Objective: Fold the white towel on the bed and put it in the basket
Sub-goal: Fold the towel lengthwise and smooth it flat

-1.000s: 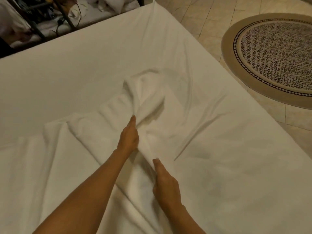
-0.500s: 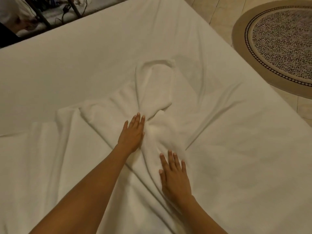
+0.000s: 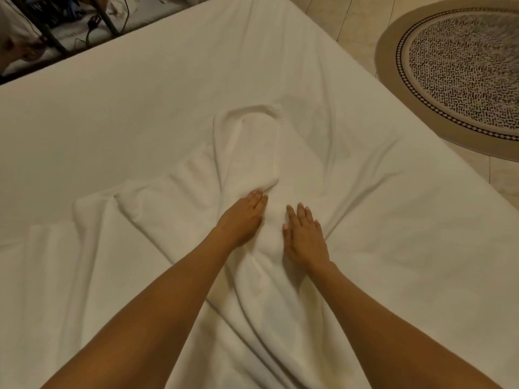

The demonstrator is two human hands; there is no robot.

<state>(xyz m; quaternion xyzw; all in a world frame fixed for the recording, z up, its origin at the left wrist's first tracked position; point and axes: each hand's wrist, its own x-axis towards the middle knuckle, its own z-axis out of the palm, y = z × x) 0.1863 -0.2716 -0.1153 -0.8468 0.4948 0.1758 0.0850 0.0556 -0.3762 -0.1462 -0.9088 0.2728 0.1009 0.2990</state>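
Observation:
The white towel [image 3: 247,153] lies crumpled in the middle of the bed [image 3: 140,108], bunched into thick folds that run from its far rounded end toward me. My left hand [image 3: 243,217] rests flat on the towel with fingers together, palm down. Just to its right, my right hand [image 3: 304,237] also presses flat on the cloth with fingers slightly spread. Neither hand holds anything. No basket is in view.
The white bedsheet is wrinkled around the towel. A round patterned rug [image 3: 460,71] lies on the tiled floor [image 3: 345,21] past the bed's right edge. Dark metal legs and cables [image 3: 92,23] stand beyond the far left edge.
Both hands let go of pinched cloth and flattened onto the towel. My right hand slid forward, ending close beside my left hand.

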